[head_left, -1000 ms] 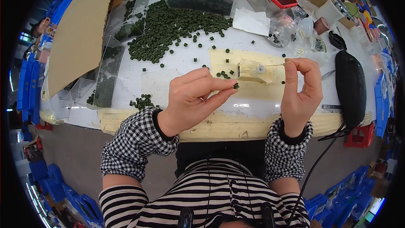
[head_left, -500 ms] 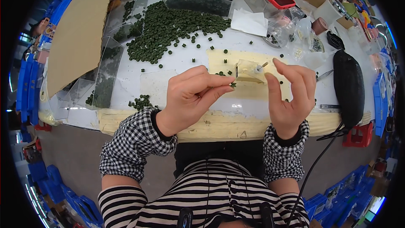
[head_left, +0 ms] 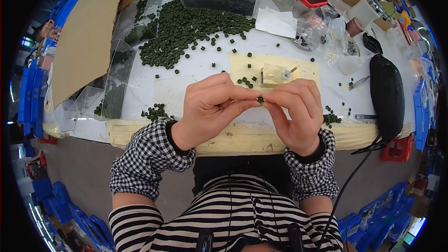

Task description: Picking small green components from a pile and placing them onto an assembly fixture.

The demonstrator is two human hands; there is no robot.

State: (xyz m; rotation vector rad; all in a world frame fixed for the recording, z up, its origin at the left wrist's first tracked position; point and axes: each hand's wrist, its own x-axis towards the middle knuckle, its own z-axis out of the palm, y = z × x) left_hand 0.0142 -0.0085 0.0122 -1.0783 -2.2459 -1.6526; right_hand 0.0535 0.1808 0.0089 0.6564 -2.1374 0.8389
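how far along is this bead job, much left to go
Hard to call anything finished: no completed pieces clearly show. In hand: left hand and right hand meet fingertip to fingertip, pinching one green bead between them. Left: a large pile of green beads lies spread on the table, plus a few by the small block. So most of it looks undone.

Pellet heap [head_left: 186,30] behind small block [head_left: 273,74]
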